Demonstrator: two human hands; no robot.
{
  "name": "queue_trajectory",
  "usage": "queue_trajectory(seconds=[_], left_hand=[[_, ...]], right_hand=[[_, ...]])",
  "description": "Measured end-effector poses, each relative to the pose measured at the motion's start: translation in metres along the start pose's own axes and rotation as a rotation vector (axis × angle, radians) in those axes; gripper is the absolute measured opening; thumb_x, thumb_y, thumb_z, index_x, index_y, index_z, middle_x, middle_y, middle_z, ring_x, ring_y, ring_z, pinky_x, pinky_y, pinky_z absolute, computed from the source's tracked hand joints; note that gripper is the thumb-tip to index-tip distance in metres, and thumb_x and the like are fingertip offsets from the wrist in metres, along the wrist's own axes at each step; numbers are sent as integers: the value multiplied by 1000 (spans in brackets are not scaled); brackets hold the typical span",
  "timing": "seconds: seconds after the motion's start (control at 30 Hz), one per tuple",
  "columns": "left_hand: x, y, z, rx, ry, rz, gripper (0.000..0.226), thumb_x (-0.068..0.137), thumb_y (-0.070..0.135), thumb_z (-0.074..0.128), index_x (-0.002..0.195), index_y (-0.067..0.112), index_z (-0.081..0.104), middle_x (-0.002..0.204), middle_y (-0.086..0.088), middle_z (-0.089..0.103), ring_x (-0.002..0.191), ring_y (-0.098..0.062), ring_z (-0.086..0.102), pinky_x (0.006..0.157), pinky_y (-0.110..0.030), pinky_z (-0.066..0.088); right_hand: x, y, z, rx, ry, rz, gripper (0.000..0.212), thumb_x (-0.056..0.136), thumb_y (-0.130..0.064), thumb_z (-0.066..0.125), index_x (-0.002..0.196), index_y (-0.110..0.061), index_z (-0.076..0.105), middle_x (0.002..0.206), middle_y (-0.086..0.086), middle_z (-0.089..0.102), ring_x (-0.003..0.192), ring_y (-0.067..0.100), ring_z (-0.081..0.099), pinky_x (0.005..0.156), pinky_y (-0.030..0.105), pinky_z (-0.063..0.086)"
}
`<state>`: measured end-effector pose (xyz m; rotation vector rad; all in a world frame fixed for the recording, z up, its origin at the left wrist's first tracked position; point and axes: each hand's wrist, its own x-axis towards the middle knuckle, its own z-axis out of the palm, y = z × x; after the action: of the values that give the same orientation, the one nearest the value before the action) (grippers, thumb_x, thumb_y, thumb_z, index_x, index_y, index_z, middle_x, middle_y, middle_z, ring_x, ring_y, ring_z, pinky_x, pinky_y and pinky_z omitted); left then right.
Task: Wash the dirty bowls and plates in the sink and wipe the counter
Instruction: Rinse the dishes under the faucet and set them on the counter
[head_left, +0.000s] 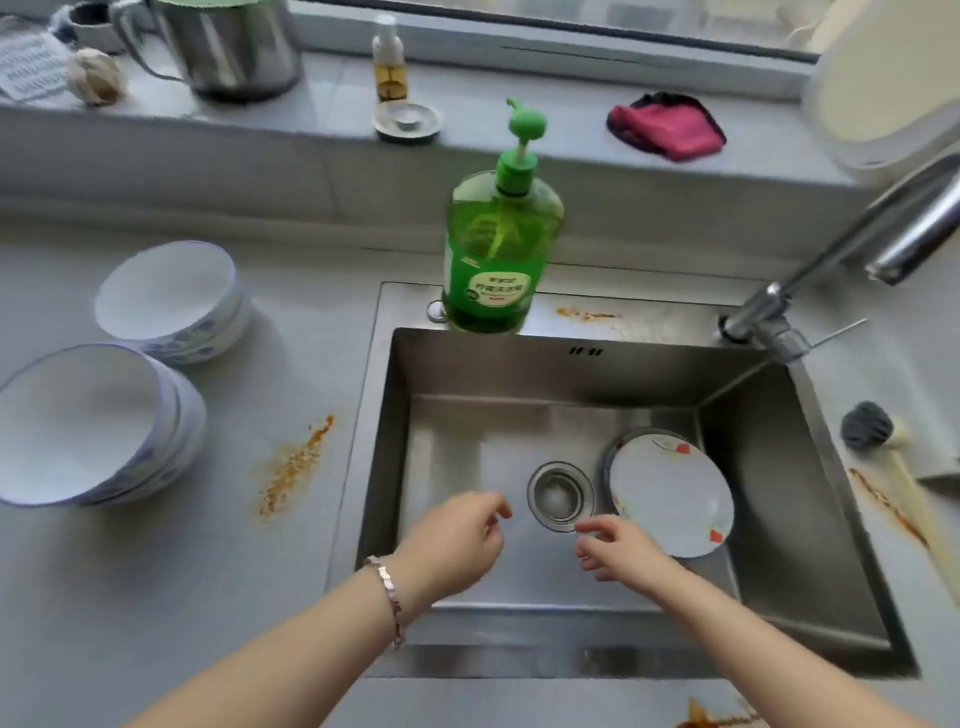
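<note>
Head view: both hands hung empty over the sink (810, 467), fingers loosely curled. Plate (672, 493) leaned at the basin's right side, just beyond my right hand (618, 548), nearly touching. Left hand (457, 540) sat farther off, left of the drain (560, 496). Right hand looked best placed.

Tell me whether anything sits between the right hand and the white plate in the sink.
Nothing visible does. The right hand hovers empty above the steel sink floor, just left of the white round plate with red-orange markings, which leans against the right wall. The round metal drain strainer lies beside the path, not across it.
</note>
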<state>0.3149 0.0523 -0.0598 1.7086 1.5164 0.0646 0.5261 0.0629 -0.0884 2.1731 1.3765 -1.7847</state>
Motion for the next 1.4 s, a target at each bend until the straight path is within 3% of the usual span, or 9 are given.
queue_trajectory(seconds=[0.17,0.3,0.47,0.6,0.77,0.97,1.17,1.3,1.4], left_hand=[[69,47,78,122,-170,-61,35,92,18,37,123,26,52,121,1,59,111,-19,54,86,-27,43],[127,72,127,4,-198,-192,39,91,14,40,128,19,50,123,-4,61,110,-21,56,86,-24,43],[198,87,165,-152,-80,-295,44,90,16,50,133,10,41,95,-5,66,91,-28,59,59,-23,35],[246,82,173,-270,-15,-434,55,92,12,51,143,6,29,104,-13,62,92,-31,58,78,-31,44],[272,78,175,-345,-90,-520,37,93,6,52,130,6,45,76,-9,59,56,-19,56,36,-20,48],[266,74,171,-372,-123,-521,27,90,-3,52,114,5,45,78,-12,59,58,-22,60,36,-22,50],[212,72,151,-444,-17,-494,23,80,-7,59,93,10,50,85,-16,64,64,-28,61,59,-38,57],[165,82,111,-471,48,-449,32,74,-6,65,87,16,47,79,-11,67,59,-21,64,52,-30,57],[128,91,81,-494,111,-384,38,75,-6,65,88,21,42,83,-11,68,69,-27,68,57,-32,58]], right_hand=[[11,96,-90,61,189,147,26,89,-6,49,114,-6,55,86,12,59,72,23,55,58,26,41],[50,146,-141,15,283,204,14,89,-13,49,78,-12,57,72,5,54,63,18,49,62,26,36],[111,165,-163,206,266,340,48,94,-24,48,129,7,39,114,20,54,98,34,59,78,40,50],[141,168,-158,517,229,430,30,95,-13,45,118,7,49,100,19,58,86,31,57,58,36,49],[154,181,-148,653,314,427,13,90,-1,47,93,-8,57,102,16,62,92,33,61,74,47,55],[157,189,-139,585,406,373,24,85,4,45,81,-12,63,95,13,68,86,33,64,69,43,58],[128,175,-139,425,427,207,23,86,-2,51,73,-20,57,74,-3,60,75,21,60,76,45,57],[87,137,-155,234,430,-50,11,85,-6,53,86,-11,63,76,1,62,75,23,57,70,34,51],[49,104,-163,175,467,-261,16,84,-7,52,81,-20,62,56,-7,55,56,13,49,53,17,40]])
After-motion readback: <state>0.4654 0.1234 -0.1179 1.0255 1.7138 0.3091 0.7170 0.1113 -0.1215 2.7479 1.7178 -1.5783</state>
